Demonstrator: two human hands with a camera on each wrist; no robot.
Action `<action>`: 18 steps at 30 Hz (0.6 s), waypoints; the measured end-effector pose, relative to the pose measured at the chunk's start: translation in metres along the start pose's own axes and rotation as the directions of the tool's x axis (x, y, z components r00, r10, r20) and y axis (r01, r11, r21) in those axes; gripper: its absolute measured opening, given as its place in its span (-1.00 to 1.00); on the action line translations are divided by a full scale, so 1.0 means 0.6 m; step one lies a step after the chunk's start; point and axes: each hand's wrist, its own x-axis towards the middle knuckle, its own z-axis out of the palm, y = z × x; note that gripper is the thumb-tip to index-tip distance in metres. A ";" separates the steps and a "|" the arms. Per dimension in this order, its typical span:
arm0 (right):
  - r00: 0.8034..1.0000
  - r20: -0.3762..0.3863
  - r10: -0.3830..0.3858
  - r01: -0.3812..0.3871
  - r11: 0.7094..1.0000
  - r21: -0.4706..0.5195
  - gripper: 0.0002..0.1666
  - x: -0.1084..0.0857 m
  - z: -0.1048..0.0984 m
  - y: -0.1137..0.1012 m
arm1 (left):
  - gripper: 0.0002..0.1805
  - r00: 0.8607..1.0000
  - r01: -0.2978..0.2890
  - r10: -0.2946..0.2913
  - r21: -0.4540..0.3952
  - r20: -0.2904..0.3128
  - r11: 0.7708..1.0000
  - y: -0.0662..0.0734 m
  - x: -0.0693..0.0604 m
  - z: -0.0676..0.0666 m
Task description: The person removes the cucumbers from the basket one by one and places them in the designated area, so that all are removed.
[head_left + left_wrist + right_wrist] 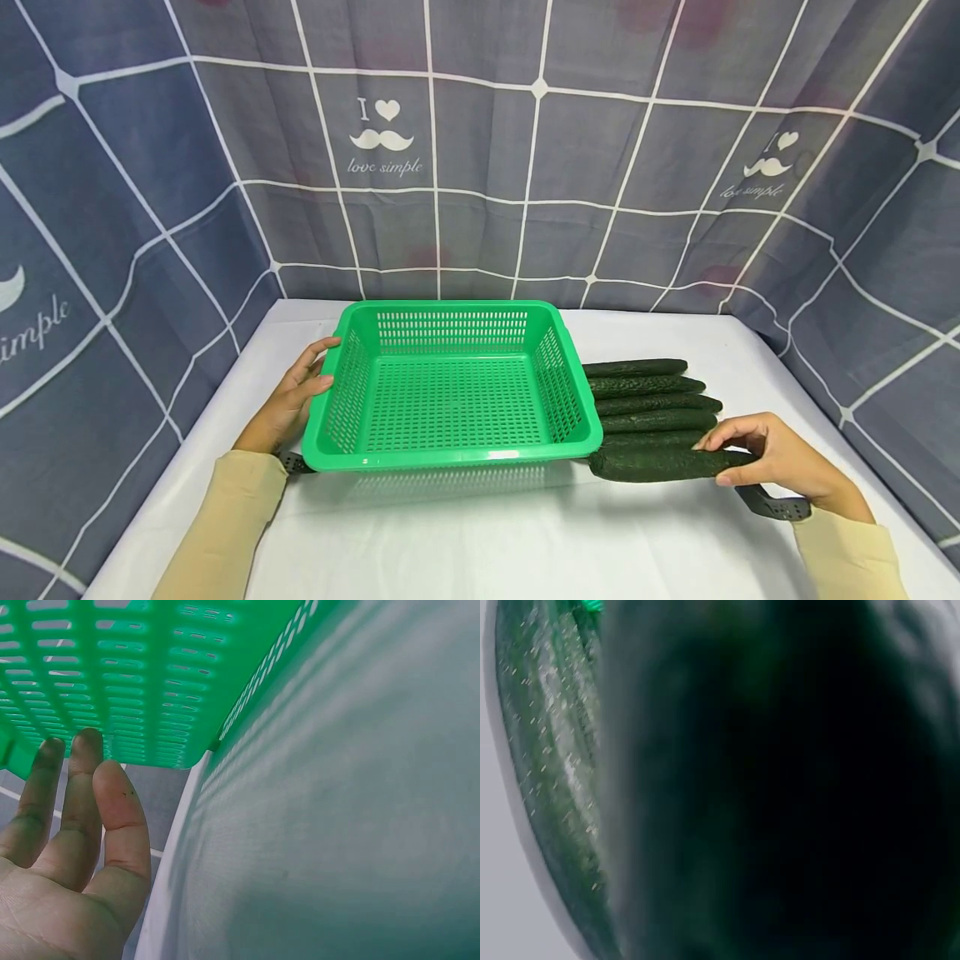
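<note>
A green plastic basket [450, 454] with slotted walls stands on the white table. My left hand [296, 396] holds its left rim, thumb and index fingertip on the edge; in the left wrist view, other fingers [84, 769] reach up against the slotted wall [157, 697]. At the basket's right side, several dark green cucumbers [652, 404] lie in a row, their left ends partly hidden by the rim. My right hand [772, 454] pinches the right end of the nearest cucumber [660, 463] between thumb and fingers. A blurred dark shape fills most of the right wrist view beside a bumpy cucumber [551, 780].
Grey checked curtains [480, 150] with white lines hang behind the table and along both sides. White cloth [465, 542] covers the table in front of the basket.
</note>
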 end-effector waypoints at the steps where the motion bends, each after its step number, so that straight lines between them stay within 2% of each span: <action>1: 1.000 0.005 0.002 -0.002 1.000 -0.003 -0.30 -0.002 0.000 0.003 | -0.41 1.000 0.001 -0.001 0.000 -0.002 1.000 -0.001 0.000 0.000; 8: 0.997 -0.005 0.071 -0.071 0.997 -0.021 -0.40 -0.008 0.008 0.021 | -0.41 1.000 0.001 -0.001 0.000 0.003 1.000 -0.002 -0.001 -0.002; 12: 0.992 -0.025 0.126 -0.127 0.991 -0.048 -0.47 -0.008 0.018 0.030 | -0.41 0.999 -0.029 0.029 0.001 0.015 1.000 -0.005 -0.001 -0.002; 15: 0.989 -0.033 0.143 -0.145 0.985 -0.089 -0.50 -0.005 0.027 0.037 | -0.41 0.998 -0.055 0.055 -0.012 0.027 0.998 -0.007 -0.001 -0.003; 18: 0.988 -0.044 0.148 -0.153 0.980 -0.127 -0.52 0.000 0.034 0.043 | -0.43 0.998 -0.057 0.058 -0.024 0.033 0.998 -0.007 -0.001 -0.004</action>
